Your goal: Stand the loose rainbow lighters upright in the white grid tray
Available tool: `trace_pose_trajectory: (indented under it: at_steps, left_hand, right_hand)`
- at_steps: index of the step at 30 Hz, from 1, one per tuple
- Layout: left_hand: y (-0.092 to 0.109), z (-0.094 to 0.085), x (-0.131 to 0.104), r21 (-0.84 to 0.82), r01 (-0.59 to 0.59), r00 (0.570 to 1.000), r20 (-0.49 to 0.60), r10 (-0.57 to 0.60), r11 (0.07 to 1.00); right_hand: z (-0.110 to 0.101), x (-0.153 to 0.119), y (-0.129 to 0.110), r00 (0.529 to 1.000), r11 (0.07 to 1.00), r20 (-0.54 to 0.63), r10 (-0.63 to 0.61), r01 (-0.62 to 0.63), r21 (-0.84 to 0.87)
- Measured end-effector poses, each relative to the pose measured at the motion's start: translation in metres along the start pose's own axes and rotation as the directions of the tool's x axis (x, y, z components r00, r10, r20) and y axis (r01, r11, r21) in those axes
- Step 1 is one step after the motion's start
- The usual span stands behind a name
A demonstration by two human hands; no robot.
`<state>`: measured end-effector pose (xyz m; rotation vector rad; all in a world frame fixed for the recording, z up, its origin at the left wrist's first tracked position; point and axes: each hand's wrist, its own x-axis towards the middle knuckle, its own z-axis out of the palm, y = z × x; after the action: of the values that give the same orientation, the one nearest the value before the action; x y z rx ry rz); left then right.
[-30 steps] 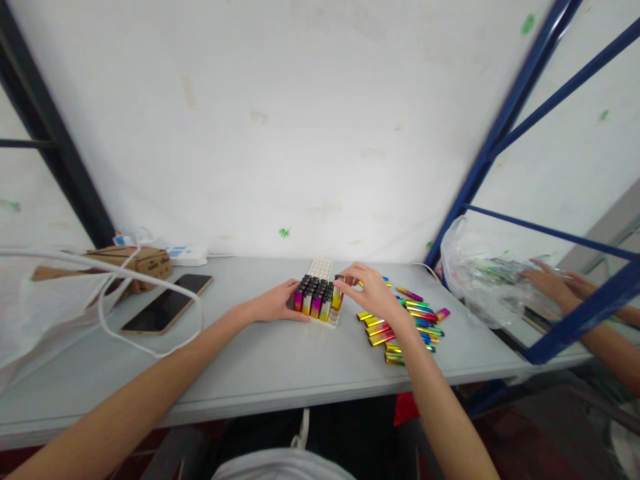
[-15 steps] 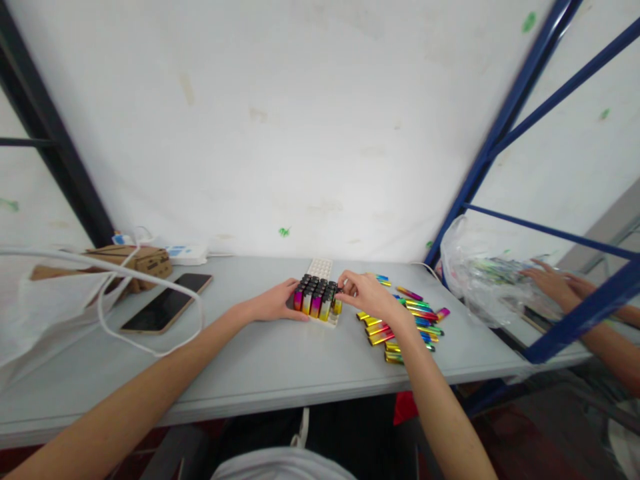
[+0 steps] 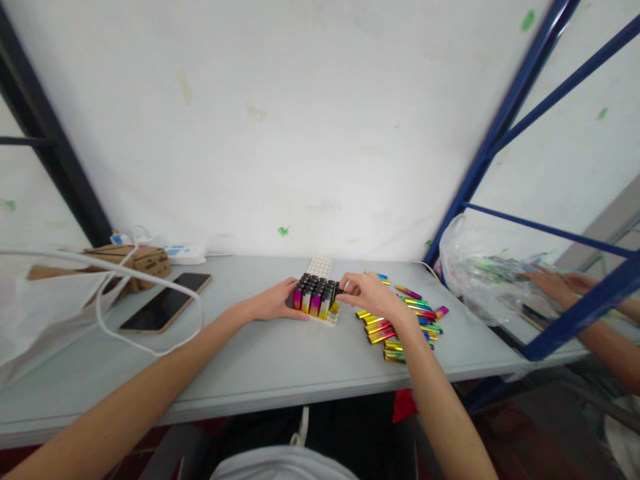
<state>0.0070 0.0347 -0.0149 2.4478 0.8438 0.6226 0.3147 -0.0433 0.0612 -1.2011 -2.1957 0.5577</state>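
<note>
My left hand rests flat on the bench, its fingers laid loosely against the left side of the white tray, grip slack and closed on nothing. The tray stands near the middle of the bench and its near rows are filled with upright lighters with black caps and rainbow-coloured bodies; its far rows show bare sockets. My right hand is at the tray's right near corner, finger and thumb pinched in a grip on the cap of one lighter that stands in the corner socket. Just to the right of that hand lies a loose heap of lighters flat on the bench. Well to the left are a phone lying face up, a white cable, a cardboard box and a power strip. Behind the blue frame on the right, another person's hands reach into a clear plastic bag.
</note>
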Motion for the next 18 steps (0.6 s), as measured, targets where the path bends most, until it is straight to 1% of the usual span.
trace_pose_trajectory:
  at_steps: [4, 6, 9, 12, 15, 18]
  left_hand:
    - [0.001, 0.0, 0.0, 0.006, 0.009, 1.0, 0.001, -0.009, 1.0]
    - [0.001, 0.0, 0.001, 0.003, 0.008, 1.0, 0.001, -0.008, 1.0]
    - [0.0, 0.0, 0.001, -0.005, 0.002, 1.0, 0.007, -0.002, 1.0]
    - [0.0, 0.0, 0.001, -0.008, 0.008, 1.0, 0.013, -0.008, 1.0]
    - [0.0, 0.0, 0.001, -0.008, 0.013, 1.0, 0.02, -0.012, 1.0]
    - [0.0, 0.0, 0.0, -0.004, 0.011, 1.0, 0.018, -0.011, 1.0]
  right_hand:
    - [-0.001, 0.001, 0.002, 0.999, 0.999, 0.039, 0.019, -0.02, 0.027]
    - [0.0, 0.002, 0.001, 0.999, 1.0, 0.032, 0.019, -0.02, 0.024]
    - [-0.004, 0.001, -0.002, 0.998, 1.0, -0.06, -0.011, 0.011, 0.009]
    - [-0.017, -0.002, 0.004, 0.98, 0.997, -0.196, -0.019, 0.005, -0.073]
    - [-0.035, -0.006, 0.029, 0.951, 0.974, -0.309, -0.01, -0.061, -0.218]
    - [-0.047, -0.01, 0.069, 0.915, 0.928, -0.402, 0.026, -0.171, -0.331]
